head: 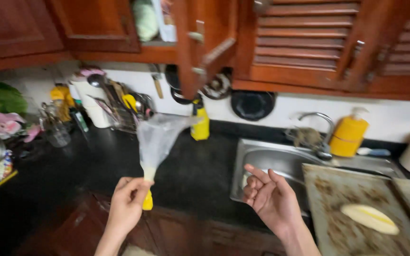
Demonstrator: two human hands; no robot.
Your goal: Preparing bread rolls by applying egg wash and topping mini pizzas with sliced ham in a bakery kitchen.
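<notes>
Left hand (126, 204) fingers are closed around the neck of a clear piping bag (155, 142), yellow tip down, nearly empty. Right hand (269, 194) is loosely open, holding nothing. One pale strip of dough (370, 219) lies piped on the near-right baking tray (328, 208) (most of it bare).

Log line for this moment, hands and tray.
left hand: grips piping bag at yellow tip | right hand: open, empty, by sink | baking tray: one pale dough strip

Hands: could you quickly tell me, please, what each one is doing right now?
Left hand: closed around the neck of a clear piping bag with a yellow tip.
Right hand: open, palm up, holding nothing.
</notes>
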